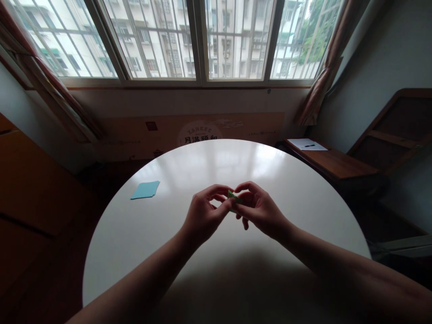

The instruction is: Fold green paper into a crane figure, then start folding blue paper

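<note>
Above the middle of a round white table (135, 234), my left hand (204, 213) and my right hand (258, 208) meet fingertip to fingertip. Both pinch a small green folded piece of paper (232, 195), of which only a sliver shows between the fingers. The fingers of each hand are curled and closed on it. A light blue sheet of paper (146, 190) lies flat on the table to the left, well apart from my hands.
A wide barred window (199, 40) fills the back wall, with curtains at both sides. A cardboard box (199, 130) with printed characters stands behind the table. At the right, a wooden side table (337, 163) carries a white sheet and a pen (308, 144).
</note>
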Demonstrator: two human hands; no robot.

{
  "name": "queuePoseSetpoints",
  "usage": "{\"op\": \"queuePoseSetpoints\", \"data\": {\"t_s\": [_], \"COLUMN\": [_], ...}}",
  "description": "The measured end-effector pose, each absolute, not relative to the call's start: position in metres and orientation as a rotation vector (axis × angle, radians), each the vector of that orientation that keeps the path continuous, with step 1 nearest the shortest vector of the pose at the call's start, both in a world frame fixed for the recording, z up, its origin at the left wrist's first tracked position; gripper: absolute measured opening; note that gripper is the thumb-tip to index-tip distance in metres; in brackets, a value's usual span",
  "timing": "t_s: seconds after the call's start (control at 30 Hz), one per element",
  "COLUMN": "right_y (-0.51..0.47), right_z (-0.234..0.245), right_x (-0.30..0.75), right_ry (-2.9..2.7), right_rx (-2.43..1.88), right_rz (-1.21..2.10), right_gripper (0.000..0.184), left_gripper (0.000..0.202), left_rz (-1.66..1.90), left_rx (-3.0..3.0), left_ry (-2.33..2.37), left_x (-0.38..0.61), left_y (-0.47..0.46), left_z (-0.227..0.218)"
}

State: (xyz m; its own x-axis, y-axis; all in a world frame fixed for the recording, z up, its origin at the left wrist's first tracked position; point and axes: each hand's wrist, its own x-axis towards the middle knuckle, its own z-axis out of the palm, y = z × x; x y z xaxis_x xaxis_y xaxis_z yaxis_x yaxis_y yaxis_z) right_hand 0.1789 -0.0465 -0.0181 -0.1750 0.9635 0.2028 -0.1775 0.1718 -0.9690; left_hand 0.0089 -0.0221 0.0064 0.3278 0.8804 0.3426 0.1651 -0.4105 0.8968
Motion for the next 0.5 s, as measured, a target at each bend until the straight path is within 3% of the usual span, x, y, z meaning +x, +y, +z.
{"op": "queuePoseSetpoints", "data": {"t_s": [0.5], "right_y": [-0.0489], "right_z": [-0.0182], "right_x": [0.1751], "right_ry": [-1.326], "right_rx": [-0.852], "right_rz": [1.26], "right_gripper": [0.039], "left_gripper": [0.017], "left_rz": [1.201], "left_rx": [1.549], "left_ry": [0.97], "left_x": [0.0147], "left_y": [-0.0287], "left_z": [0.0112]}}
